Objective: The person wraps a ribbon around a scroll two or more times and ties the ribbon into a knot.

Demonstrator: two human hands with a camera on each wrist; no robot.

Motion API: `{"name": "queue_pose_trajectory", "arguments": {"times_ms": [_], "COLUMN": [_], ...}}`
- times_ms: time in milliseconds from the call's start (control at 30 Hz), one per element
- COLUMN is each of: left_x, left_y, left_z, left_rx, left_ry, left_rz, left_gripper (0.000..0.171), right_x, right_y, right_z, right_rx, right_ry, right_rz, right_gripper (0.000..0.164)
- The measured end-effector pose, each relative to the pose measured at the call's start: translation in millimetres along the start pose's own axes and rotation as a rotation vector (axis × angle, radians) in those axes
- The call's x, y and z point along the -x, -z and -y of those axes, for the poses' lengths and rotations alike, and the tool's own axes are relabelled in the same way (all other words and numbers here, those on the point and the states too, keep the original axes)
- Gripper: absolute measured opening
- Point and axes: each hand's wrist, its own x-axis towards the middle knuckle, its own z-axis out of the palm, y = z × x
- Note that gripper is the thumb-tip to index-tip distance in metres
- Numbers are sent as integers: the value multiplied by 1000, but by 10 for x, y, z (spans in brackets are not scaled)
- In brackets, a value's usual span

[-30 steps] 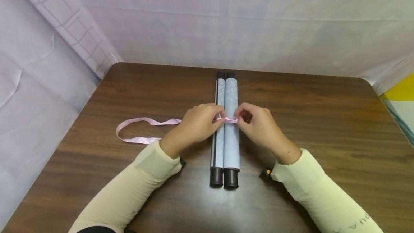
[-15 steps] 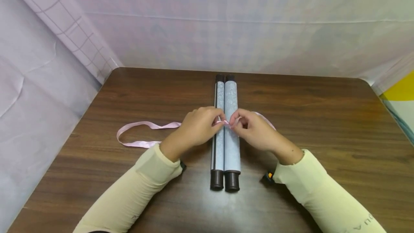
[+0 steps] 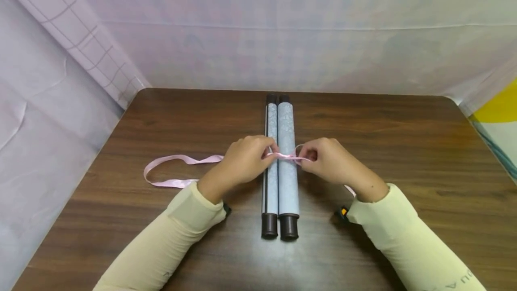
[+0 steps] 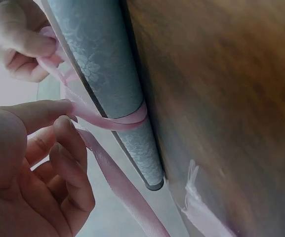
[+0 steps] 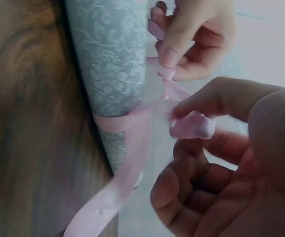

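Note:
A hanging scroll (image 3: 287, 187) rolled from both ends into two pale blue patterned rolls lies lengthwise on the table, with dark brown end knobs. A pink ribbon (image 3: 287, 157) goes round its middle and crosses over the top. My left hand (image 3: 247, 160) pinches the ribbon between thumb and index finger above the left roll. Just right of the scroll, my right hand (image 3: 329, 160) pinches a small fold of ribbon, clearest in the right wrist view. One ribbon tail (image 4: 127, 195) hangs below the left fingers; another tail (image 5: 98, 207) drops beside the roll.
The brown wooden table (image 3: 404, 147) carries the scroll. A long ribbon loop (image 3: 161, 160) lies to the left of my left wrist. A pale curtain (image 3: 262, 35) stands behind the table's far edge. Small dark wrist devices show under both cream sleeves (image 3: 387, 219).
My right hand first came left, close to my left hand, then drew back right with the ribbon. The ribbon now spans between both hands. My left hand has barely moved.

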Motion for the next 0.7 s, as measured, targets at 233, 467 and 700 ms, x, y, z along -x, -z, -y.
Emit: {"name": "queue_pose_trajectory", "arguments": {"times_ms": [233, 467, 700], "left_x": [-5, -16, 0], "left_y": [33, 61, 79], "left_z": [7, 20, 53], "left_rx": [16, 8, 7], "left_ry": [5, 24, 35], "left_rz": [1, 31, 90], "left_gripper": [10, 11, 6], "right_x": [4, 88, 182], "right_y": [77, 146, 213], "right_z": [39, 26, -178], "right_rx": [-218, -415, -280], "right_ry": [90, -47, -75], "right_rz": [-54, -80, -43], "right_gripper": [13, 27, 27]}}
